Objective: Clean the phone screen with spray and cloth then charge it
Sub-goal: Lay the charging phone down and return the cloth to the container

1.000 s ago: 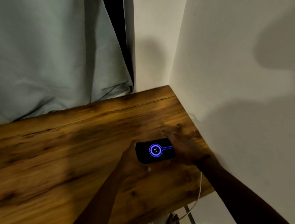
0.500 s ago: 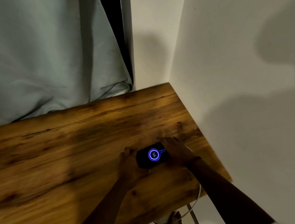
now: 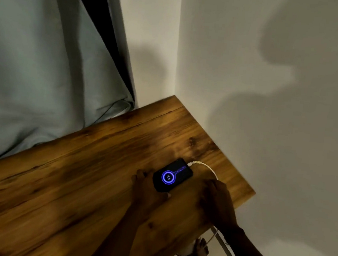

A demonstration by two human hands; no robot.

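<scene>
- The left hand cups the near end of the phone, fingers curled around its edge, thumb at the corner.
- The phone lies flat on the wooden table, just right of those fingers, its screen showing a blue charging ring.
- The white cable is plugged into its far end.
- The right hand rests beside it, fingers loosely together, gripping nothing that I can see.
- Judgement: charging is in hand; next, both hands should let go gently without tugging the cable.

Table left half bare — wall, curtain hem far side.
</scene>
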